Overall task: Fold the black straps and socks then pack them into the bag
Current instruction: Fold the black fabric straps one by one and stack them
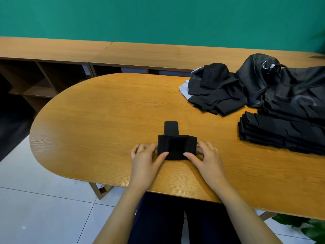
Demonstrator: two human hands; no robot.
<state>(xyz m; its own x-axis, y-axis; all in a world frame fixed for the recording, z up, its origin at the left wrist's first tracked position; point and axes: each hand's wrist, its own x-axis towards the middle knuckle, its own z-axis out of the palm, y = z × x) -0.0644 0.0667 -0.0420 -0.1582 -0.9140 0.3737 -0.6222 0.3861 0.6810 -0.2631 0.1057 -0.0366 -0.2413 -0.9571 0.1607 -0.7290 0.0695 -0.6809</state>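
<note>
Behind the oval table at which you work stand a green wall and a low wooden bench. Your left thumb and right thumb press on the near edge of the black strap. It lies on the table near the front edge, folded into a squat bundle with one tab protruding on the far side. The other fingers of each hand curl round the bundle's ends, so the left hand and the right hand each pinch it; neither is spread. Both wrists sit low, and the forearms converge from the table's near edge. Judgement: the folding step is in hand and this strap's fold is not finished. The next move calls for turning the tab over the bundle without letting the layers spring, then carrying it right. There, well apart, lie a folded stack, a loose black heap and the bag; whether its mouth is open cannot be told.
</note>
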